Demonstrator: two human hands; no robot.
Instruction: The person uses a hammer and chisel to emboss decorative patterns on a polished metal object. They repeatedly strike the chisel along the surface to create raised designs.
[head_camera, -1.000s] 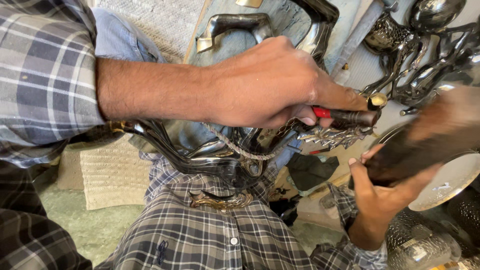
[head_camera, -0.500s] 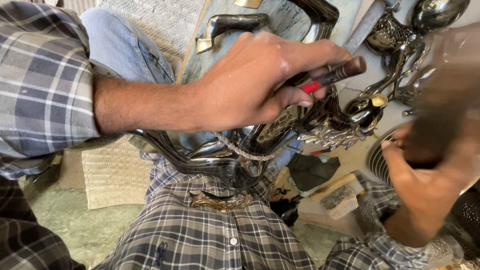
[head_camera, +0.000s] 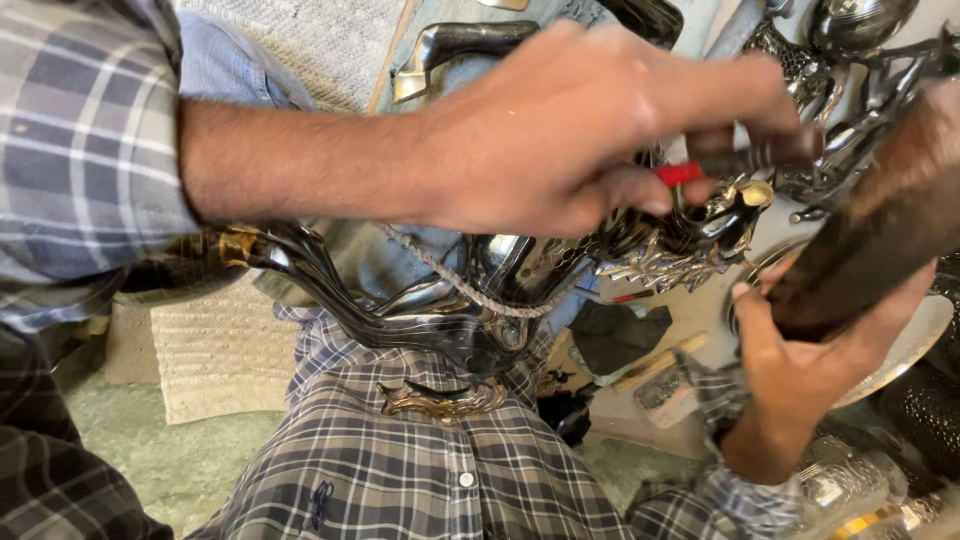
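Over your lap in the head view, your left hand (head_camera: 570, 130) reaches across, fingers pinched on a slim dark tool with a red band (head_camera: 735, 165) whose tip meets the shiny black curved metal ornament with gold trim (head_camera: 470, 300). That ornament rests across your plaid shirt (head_camera: 400, 460). Your right hand (head_camera: 800, 350) clasps a dark brown blurred block (head_camera: 870, 240) from below, just beside the ornament's gold-edged end. A round silver plate (head_camera: 900, 345) lies behind that hand.

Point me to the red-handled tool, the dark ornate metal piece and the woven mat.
red-handled tool (head_camera: 680, 173), head view, red band.
dark ornate metal piece (head_camera: 420, 310), head view, curved arm.
woven mat (head_camera: 215, 355), head view, middle.
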